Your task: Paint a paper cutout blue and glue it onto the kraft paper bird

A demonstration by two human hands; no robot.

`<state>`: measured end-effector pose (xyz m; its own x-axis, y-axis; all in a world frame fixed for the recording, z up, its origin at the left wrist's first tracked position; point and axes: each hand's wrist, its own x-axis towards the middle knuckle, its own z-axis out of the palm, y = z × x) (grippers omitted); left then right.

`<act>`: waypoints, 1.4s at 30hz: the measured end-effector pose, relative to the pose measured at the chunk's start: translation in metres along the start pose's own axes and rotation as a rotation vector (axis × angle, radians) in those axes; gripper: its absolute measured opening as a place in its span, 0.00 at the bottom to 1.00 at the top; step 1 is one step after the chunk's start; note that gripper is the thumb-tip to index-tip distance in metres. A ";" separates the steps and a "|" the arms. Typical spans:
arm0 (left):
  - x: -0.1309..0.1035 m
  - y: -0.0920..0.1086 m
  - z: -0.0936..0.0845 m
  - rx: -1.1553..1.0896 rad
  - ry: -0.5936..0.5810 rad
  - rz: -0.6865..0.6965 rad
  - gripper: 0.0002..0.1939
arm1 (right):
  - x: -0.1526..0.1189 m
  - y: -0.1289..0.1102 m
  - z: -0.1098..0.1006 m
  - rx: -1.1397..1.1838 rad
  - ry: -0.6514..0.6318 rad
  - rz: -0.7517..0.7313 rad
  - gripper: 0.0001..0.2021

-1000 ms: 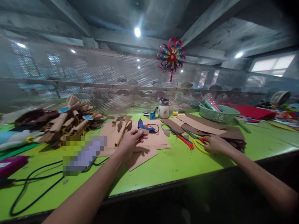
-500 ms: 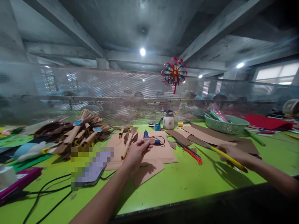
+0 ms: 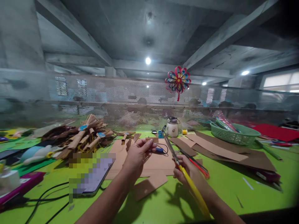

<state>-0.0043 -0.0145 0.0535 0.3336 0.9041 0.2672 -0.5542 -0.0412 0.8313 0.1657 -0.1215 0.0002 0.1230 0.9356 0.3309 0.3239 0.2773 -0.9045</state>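
My left hand is closed in a pinch on a small piece of brown paper, held above the work area. My right hand grips yellow-handled scissors, blades pointing up and away, near the left hand but apart from it. Behind the left hand lies a blue glue gun, partly hidden, with a dark cord. It rests on brown paper sheets. A loose brown paper piece lies below the left hand. Just beyond the right hand is a red-handled tool.
Small brown paper brooms are heaped at the left, near a phone and black cables. A white jug stands at the back. Brown sheets and a green basket lie right.
My right hand has brought the scissors leftward and nearer to the left hand, turning their blades upright and away. The left hand still pinches the paper piece. The view has shifted slightly.
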 end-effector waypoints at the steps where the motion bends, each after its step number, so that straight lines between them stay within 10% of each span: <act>1: 0.001 0.002 0.000 -0.014 0.011 0.011 0.17 | 0.006 -0.001 0.005 -0.008 -0.030 -0.011 0.24; 14: -0.003 -0.013 -0.001 0.046 -0.010 0.105 0.13 | 0.028 0.019 0.052 0.175 -0.042 -0.118 0.25; 42: -0.014 -0.017 -0.004 0.048 0.000 0.132 0.13 | 0.017 0.017 0.055 0.172 -0.004 -0.121 0.25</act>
<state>-0.0027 -0.0250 0.0341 0.2607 0.8893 0.3758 -0.5558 -0.1800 0.8116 0.1219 -0.0890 -0.0243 0.0893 0.8940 0.4391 0.1715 0.4205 -0.8909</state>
